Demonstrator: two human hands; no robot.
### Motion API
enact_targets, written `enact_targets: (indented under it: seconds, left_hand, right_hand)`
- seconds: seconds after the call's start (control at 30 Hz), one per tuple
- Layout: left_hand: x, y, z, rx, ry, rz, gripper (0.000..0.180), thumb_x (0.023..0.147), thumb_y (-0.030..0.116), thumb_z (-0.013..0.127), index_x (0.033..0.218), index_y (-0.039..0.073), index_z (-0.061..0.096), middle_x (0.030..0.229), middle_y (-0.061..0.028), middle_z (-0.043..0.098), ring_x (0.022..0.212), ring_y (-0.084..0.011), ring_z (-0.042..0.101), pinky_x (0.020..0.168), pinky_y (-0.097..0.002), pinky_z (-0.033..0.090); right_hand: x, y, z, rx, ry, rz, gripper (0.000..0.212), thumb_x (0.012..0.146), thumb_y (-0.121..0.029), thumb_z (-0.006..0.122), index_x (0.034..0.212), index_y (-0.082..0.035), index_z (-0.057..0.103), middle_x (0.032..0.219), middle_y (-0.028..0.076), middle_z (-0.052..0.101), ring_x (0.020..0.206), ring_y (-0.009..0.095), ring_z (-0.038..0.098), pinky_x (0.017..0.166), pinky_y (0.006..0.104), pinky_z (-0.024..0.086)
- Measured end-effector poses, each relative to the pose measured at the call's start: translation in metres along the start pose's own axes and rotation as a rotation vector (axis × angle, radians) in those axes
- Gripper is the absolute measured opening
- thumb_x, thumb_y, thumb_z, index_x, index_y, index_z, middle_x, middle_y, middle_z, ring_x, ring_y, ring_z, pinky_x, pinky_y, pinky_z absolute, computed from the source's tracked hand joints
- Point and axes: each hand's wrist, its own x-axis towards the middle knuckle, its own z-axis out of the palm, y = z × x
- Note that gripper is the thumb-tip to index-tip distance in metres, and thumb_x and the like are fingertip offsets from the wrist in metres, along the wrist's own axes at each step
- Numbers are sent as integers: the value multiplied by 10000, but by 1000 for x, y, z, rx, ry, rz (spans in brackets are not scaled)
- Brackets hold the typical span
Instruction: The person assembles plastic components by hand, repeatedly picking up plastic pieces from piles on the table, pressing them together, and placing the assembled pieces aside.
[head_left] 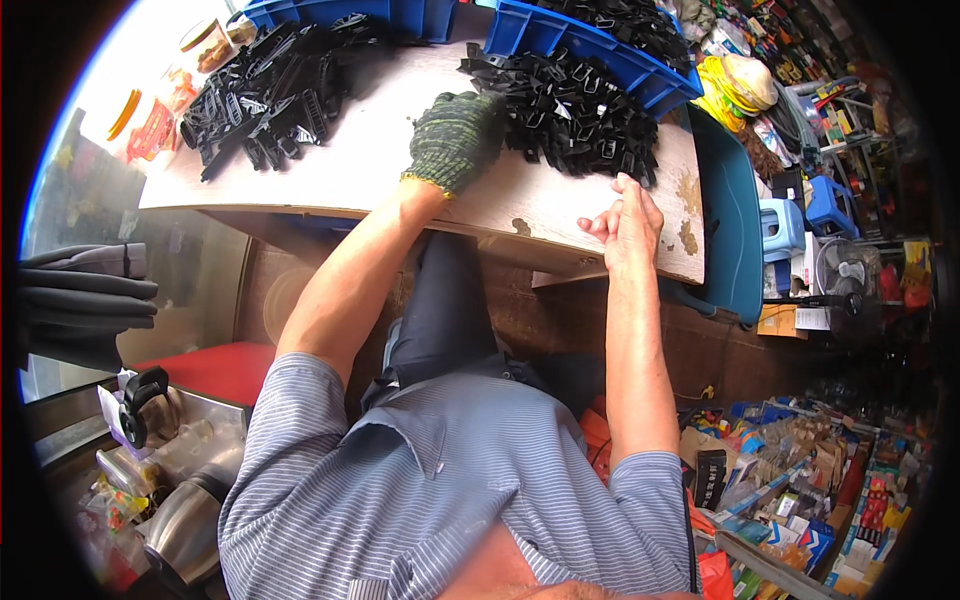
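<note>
Two heaps of small black plastic parts lie on the pale worktable (350, 180): a left heap (265, 95) and a right heap (570, 110). My left hand (455, 142), in a dark green knitted glove, is at the left edge of the right heap. Its fingertips are blurred and turned away, so what they hold is hidden. My bare right hand (632, 225) is at the table's front, just below the heap's near edge. Its fingers are curled in and the fingertips meet close to the black parts; anything between them is too small to make out.
Blue crates (600, 50) stand behind the heaps, the right one holding more black parts. Lidded jars (135, 125) sit at the table's left end. A teal bin (730, 220) adjoins the right edge. A steel flask (185, 525) is at lower left; packed shelves are at right.
</note>
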Motion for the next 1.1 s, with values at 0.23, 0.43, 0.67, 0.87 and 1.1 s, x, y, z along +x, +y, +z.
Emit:
enact_targets:
  seconds: [0.23,0.43,0.67,0.87,1.1]
  left_hand:
    - [-5,1,-4,24,-81,24,258,862,168,633,1108,202,702,895,-155,721,857,-397,680,791,-519,546]
    - [-5,1,-3,-76,83,60,240,899,218,646,1130,199,708,1006,-111,730,956,-382,654,848,-494,524]
    - [0,6,-2,55,-174,26,261,917,299,639,1148,202,711,972,-122,735,947,-372,660,836,-484,523]
    - [-8,-6,0,-170,114,6,228,916,161,623,1115,91,708,976,-169,723,967,-376,664,862,-462,521]
    - [-37,18,-8,-59,-46,167,311,859,209,686,1162,143,693,989,-153,691,942,-359,653,820,-484,537]
  right_hand:
    - [-4,8,14,-34,-12,-27,216,912,-253,703,913,-59,608,457,-22,372,378,135,458,502,421,583]
    - [-9,9,27,-63,-41,-9,185,909,-225,708,893,-67,613,449,-28,365,371,128,447,462,406,561]
    - [-11,9,33,-66,-26,5,156,922,-207,693,879,-75,621,450,-34,353,367,123,432,454,398,554]
    - [-8,14,30,-72,-55,-15,230,934,-232,712,924,-28,607,594,10,523,386,88,469,436,346,576]
    - [-11,10,41,-203,-70,-13,228,897,-199,747,959,-1,653,604,14,554,378,78,447,425,313,556]
